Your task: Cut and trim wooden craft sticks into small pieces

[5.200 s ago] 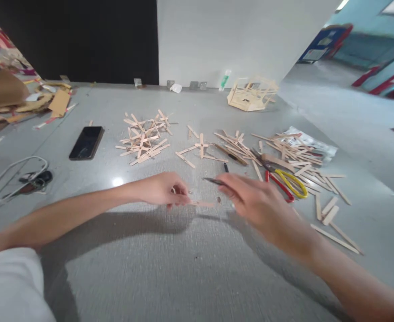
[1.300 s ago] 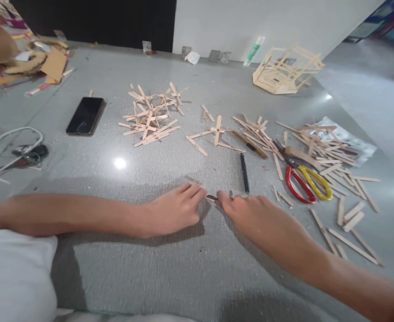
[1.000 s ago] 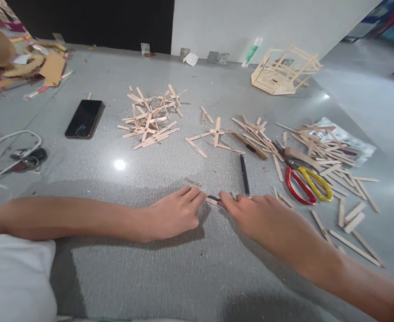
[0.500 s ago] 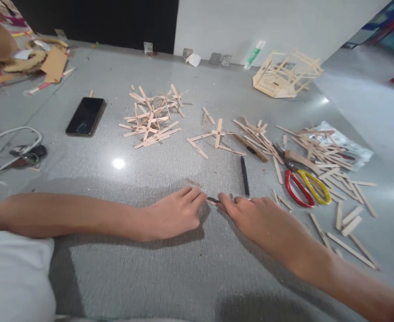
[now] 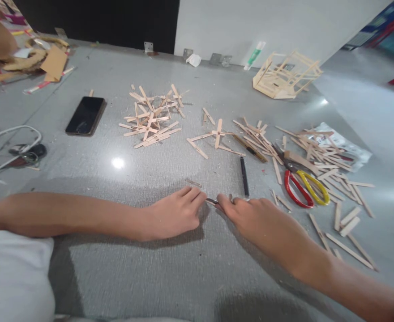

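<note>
My left hand [image 5: 178, 212] is closed, its fingertips pinching one end of a small wooden stick mostly hidden by the fingers. My right hand [image 5: 255, 217] is wrapped around a thin, dark knife [image 5: 211, 201], whose blade spans the short gap between the hands, lying along the stick. Most of its handle is under my fingers. A black pen-like stick [image 5: 244, 175] lies just beyond my right hand. Further off is a joined star-like piece of craft sticks [image 5: 219, 133], beside a brown-handled tool [image 5: 250, 147].
Red-and-yellow-handled scissors [image 5: 299, 188] lie right, among loose craft sticks [image 5: 331, 152]. A pile of joined sticks [image 5: 152, 118], a phone [image 5: 86, 116] and keys [image 5: 27, 154] with a white cable lie left. A wooden stick frame [image 5: 287, 76] stands at the back right.
The dark blade between my hands has tilted slightly and my right fingers have shifted a little left. My left hand stays nearly in place.
</note>
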Tool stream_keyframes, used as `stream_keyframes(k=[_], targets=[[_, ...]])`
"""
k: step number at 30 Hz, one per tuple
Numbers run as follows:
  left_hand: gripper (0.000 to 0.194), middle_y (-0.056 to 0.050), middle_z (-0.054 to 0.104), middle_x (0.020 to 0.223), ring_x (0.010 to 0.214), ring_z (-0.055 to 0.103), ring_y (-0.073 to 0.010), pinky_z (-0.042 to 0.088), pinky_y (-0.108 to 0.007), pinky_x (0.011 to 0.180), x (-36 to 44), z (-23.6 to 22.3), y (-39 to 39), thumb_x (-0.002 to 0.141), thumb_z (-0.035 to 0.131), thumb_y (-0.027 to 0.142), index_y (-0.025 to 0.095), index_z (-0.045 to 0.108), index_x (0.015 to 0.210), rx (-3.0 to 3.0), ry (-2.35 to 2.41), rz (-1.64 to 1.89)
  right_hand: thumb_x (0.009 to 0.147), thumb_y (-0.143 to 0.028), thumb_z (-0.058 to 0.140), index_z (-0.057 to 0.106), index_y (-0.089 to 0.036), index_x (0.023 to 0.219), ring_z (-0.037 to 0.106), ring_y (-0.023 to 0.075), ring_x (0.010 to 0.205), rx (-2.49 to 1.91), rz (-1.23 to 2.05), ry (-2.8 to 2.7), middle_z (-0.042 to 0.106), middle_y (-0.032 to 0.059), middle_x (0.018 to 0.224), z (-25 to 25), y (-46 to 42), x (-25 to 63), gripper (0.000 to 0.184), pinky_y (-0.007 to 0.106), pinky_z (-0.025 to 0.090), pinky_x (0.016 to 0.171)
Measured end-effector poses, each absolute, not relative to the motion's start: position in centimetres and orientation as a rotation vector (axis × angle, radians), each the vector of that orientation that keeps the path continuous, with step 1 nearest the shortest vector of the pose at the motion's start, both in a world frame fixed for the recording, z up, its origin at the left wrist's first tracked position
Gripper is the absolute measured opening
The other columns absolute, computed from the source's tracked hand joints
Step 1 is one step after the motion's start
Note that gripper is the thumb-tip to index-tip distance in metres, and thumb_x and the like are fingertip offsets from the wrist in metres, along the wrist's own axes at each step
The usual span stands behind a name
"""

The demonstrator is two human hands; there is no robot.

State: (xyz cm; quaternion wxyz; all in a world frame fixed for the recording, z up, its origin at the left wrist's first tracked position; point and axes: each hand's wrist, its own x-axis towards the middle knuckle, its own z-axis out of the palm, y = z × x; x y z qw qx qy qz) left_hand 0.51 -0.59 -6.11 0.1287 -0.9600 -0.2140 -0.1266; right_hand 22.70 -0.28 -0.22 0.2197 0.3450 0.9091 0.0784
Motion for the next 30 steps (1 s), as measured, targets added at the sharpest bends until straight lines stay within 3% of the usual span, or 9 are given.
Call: stream_keyframes(k=[9, 16, 24, 30], targets=[[0.016, -0.011, 0.064, 0.088, 0.09, 0.061, -0.0256, 0.048, -0.037, 0.08, 0.7, -6.2, -1.3, 0.087, 0.064, 0.004, 0.011, 0.07, 0.074, -2.759, -0.742, -0.388, 0.098, -0.006, 0.045, 0.068, -0.013, 0.101, 0.062, 0.0162, 0.051, 0.961, 0.262, 2.546, 0.072, 0.0084, 0.069, -0.1, -0.6, 22.3, 0.024, 0.028, 0.032, 0.051], [0.013, -0.013, 0.064, 0.091, 0.09, 0.059, -0.0244, 0.047, -0.036, 0.081, 0.7, -6.7, -1.4, 0.093, 0.06, 0.006, 0.006, 0.071, 0.087, -2.754, -0.759, -0.426, 0.094, -0.002, 0.051, 0.067, -0.014, 0.104, 0.062, 0.0166, 0.051, 0.981, 0.286, 2.499, 0.07, 0.005, 0.064, 0.3, -0.9, 21.9, 0.022, 0.028, 0.031, 0.049], [0.02, -0.012, 0.065, 0.09, 0.089, 0.059, -0.0236, 0.047, -0.036, 0.08, 0.3, -6.4, -0.7, 0.086, 0.062, -0.001, 0.012, 0.067, 0.071, -2.833, -0.635, -0.418, 0.08, 0.011, 0.056, 0.071, -0.016, 0.087, 0.065, 0.016, 0.054, 0.98, 0.187, 2.38, 0.074, 0.0048, 0.075, 2.7, -0.6, 18.7, 0.032, 0.03, 0.03, 0.047], [0.014, -0.014, 0.068, 0.093, 0.091, 0.061, -0.0253, 0.048, -0.036, 0.08, 0.5, -6.6, -0.6, 0.084, 0.065, 0.003, 0.011, 0.069, 0.073, -2.797, -0.689, -0.462, 0.079, 0.01, 0.058, 0.07, -0.017, 0.084, 0.066, 0.0164, 0.056, 0.881, 0.222, 2.381, 0.072, 0.0028, 0.072, 2.2, -0.4, 18.8, 0.03, 0.031, 0.026, 0.046]])
